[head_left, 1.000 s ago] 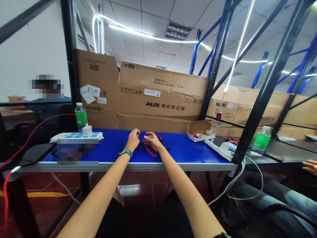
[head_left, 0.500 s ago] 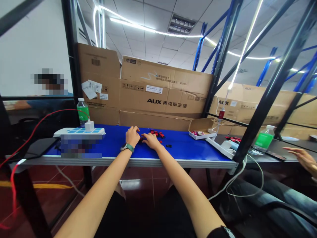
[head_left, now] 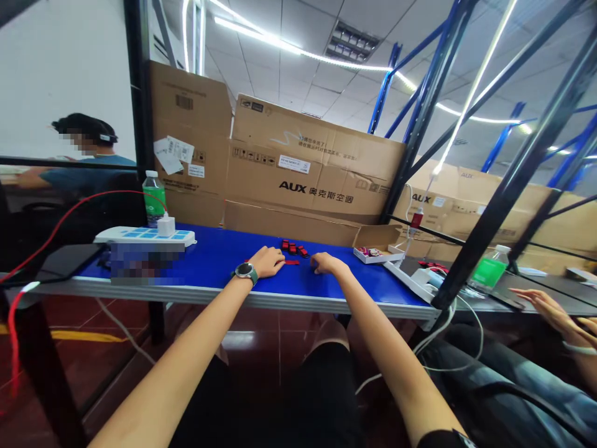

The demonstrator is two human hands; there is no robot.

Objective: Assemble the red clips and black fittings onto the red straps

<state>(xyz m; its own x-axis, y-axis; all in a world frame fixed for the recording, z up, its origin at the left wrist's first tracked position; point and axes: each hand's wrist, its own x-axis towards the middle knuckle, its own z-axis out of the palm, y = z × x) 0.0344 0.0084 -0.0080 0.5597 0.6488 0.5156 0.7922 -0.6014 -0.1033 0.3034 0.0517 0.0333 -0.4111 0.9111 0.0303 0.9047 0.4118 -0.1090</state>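
Note:
My left hand [head_left: 267, 262], with a watch [head_left: 244, 270] on its wrist, lies palm down on the blue tabletop, fingers stretched out. A flat red strip [head_left: 292, 262] shows just past its fingertips, and a bit of red shows on its other side too. My right hand [head_left: 327, 264] is to the right, its fingers bent down and together at the table surface. Whatever is between those fingertips is hidden. Several folded red and black strap-like pieces [head_left: 293, 248] lie just behind the gap between my hands.
A white power strip [head_left: 184, 238] and a green-labelled bottle [head_left: 153, 200] stand at the left. An open small box [head_left: 377, 254] with small items is at the right, beside a rack post [head_left: 480, 205]. Cardboard [head_left: 312, 168] walls the back. A co-worker's hand [head_left: 543, 305] is far right.
My right hand has moved right, away from my left hand, to where a small black loop lay. My left hand has shifted slightly right and flattened. The red strip now shows between them.

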